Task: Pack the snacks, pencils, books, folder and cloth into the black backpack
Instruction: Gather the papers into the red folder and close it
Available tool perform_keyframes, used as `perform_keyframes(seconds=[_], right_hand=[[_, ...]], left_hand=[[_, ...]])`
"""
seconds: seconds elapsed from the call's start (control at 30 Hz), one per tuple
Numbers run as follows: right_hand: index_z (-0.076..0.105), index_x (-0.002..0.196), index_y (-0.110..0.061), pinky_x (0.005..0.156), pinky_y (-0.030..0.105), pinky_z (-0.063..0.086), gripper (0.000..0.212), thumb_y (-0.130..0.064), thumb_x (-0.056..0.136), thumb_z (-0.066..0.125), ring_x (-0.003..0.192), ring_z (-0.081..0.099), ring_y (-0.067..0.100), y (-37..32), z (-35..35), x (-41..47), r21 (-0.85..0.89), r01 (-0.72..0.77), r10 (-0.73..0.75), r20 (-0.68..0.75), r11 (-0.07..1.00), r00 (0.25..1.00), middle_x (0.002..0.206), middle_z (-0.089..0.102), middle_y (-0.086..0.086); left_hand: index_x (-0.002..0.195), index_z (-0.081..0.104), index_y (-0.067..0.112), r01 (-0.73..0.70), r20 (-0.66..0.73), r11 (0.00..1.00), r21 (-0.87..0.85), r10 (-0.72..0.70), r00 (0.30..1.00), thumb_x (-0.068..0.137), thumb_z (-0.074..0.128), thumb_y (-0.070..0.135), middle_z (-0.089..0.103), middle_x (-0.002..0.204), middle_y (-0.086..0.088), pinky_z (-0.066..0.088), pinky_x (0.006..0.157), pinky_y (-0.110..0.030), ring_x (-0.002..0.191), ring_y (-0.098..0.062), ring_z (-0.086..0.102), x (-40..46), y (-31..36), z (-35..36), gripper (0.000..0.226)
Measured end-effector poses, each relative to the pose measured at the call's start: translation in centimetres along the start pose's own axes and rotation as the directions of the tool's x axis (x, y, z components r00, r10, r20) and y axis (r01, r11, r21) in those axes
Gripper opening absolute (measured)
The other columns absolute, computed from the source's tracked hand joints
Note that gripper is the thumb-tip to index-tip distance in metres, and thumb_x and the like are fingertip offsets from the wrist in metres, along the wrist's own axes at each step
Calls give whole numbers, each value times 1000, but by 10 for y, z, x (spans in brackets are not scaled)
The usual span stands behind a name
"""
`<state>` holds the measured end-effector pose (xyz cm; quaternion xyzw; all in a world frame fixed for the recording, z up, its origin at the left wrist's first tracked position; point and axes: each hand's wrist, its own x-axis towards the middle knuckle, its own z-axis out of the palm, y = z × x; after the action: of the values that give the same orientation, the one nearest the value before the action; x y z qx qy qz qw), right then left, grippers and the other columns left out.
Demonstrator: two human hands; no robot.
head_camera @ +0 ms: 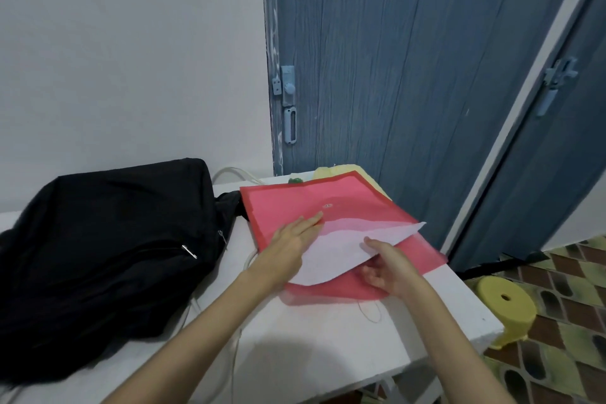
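Observation:
A red translucent folder (344, 203) lies on the white table (311, 348), right of the black backpack (105, 239). A white sheet of paper (341, 249) sticks out of the folder's open side. My left hand (292, 243) lies flat on the folder and the paper's edge, fingers spread. My right hand (387, 264) pinches the paper's near right part, thumb on top, fingers under it above the folder's flap. A yellow cloth (331, 171) and a small green thing (295, 180) peek out behind the folder. The backpack's zips look shut.
A white cable (239, 174) runs behind the backpack and along the table. A blue door (410, 75) stands behind the table. A yellow stool (505, 305) stands on the tiled floor at the right, close to the table's edge.

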<state>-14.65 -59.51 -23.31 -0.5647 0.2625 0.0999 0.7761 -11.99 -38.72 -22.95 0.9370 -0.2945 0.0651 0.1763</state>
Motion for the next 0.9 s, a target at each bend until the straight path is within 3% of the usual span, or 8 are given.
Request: perform_keyframes(seconds=[0.07, 0.13, 0.33, 0.47, 0.57, 0.7, 0.8, 0.9], right_hand=[[57, 88, -3, 35, 17, 43, 4, -5, 87, 60, 38, 54, 14, -4, -8, 2, 19, -3, 3, 10, 1000, 1000, 62, 58, 8], [58, 89, 5, 41, 19, 50, 4, 6, 86, 59, 45, 64, 16, -6, -8, 2, 55, 14, -16, 36, 998, 999, 65, 64, 13], [37, 126, 17, 46, 24, 54, 40, 13, 88, 51, 56, 70, 26, -8, 19, 20, 97, 59, -61, 12, 994, 998, 113, 58, 32], [37, 123, 23, 41, 24, 53, 37, 15, 88, 49, 48, 68, 24, -9, 33, 30, 104, 56, -60, 35, 993, 998, 95, 61, 32], [42, 119, 21, 41, 25, 53, 33, 12, 88, 51, 48, 68, 24, -12, 35, 28, 104, 31, -40, 90, 994, 995, 93, 61, 31], [52, 109, 11, 47, 29, 56, 23, -3, 92, 54, 56, 70, 27, -17, 19, 9, -130, -8, 33, 196, 992, 980, 76, 69, 24], [63, 103, -2, 59, 31, 55, 46, -45, 86, 59, 64, 68, 20, -22, -3, -6, -560, 148, 35, 302, 815, 953, 83, 73, 12], [69, 102, -29, 93, 28, 47, 59, -73, 63, 62, 94, 64, 6, -40, -22, -25, -805, 433, 75, 502, 406, 862, 104, 71, -7]], left_hand=[[147, 25, 19, -3, -24, 1000, -4, 3, 1000, 69, 37, -27, 17, 155, 6, 20, 114, -42, 144, -19, 16, 0, -5, 1, 91], [145, 28, 18, -18, -26, 1000, -14, 17, 1000, 68, 39, -26, 20, 154, 5, 22, 113, -42, 143, -20, 19, -1, -6, 2, 90], [146, 26, 21, -28, -15, 1000, -14, 28, 1000, 73, 42, -18, 15, 154, 11, 17, 115, -36, 143, -14, 16, -9, 8, -1, 84], [145, 29, 21, -36, -39, 999, -12, 35, 999, 75, 46, -17, 8, 145, 21, 20, 114, -38, 142, -14, 19, -12, 6, 1, 81], [141, 38, 18, -21, -52, 997, -71, 17, 998, 73, 44, -16, 17, 144, 19, 26, 112, -42, 140, -15, 27, -14, 0, 2, 77], [123, 61, 23, 92, 74, 980, -177, -81, 994, 88, 41, 36, 48, 140, 8, 32, 109, -37, 128, -10, 44, -15, 2, -8, 42], [101, 73, 19, 207, 196, 943, -260, -159, 968, 88, 54, 50, 57, 131, 7, 33, 106, -25, 119, -5, 51, -20, 8, -20, 39], [92, 76, 10, 346, 303, 810, -473, -219, 927, 80, 57, 58, 65, 116, 11, 37, 101, -20, 109, -2, 57, -26, 5, -37, 53]])
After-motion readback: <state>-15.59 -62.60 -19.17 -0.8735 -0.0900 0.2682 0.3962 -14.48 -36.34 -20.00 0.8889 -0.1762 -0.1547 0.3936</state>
